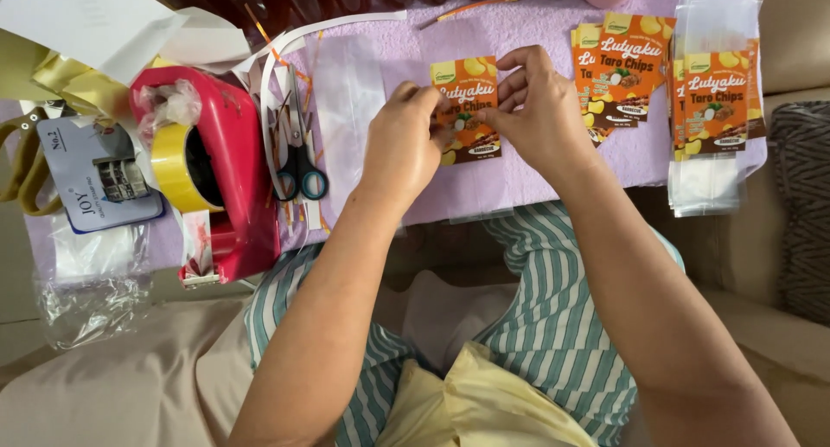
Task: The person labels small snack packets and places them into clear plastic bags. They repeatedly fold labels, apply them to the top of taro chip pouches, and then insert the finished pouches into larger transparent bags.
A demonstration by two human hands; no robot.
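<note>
An orange and yellow printed snack label [467, 91] lies over a clear plastic bag [406, 127] on the lilac-covered table [536, 32]. My left hand [405, 144] pinches the label's left edge. My right hand [538, 110] pinches its right edge, fingers curled over the card. Both hands meet at the label's lower half, hiding that part.
A red tape dispenser [233, 170] with a yellow tape roll [177, 166] stands at left, scissors [298, 166] beside it. Loose labels [618, 75] and clear bags with labels inside [713, 101] are stacked at right. A small box [99, 175], crumpled plastic [86, 283] and paper strips lie at far left.
</note>
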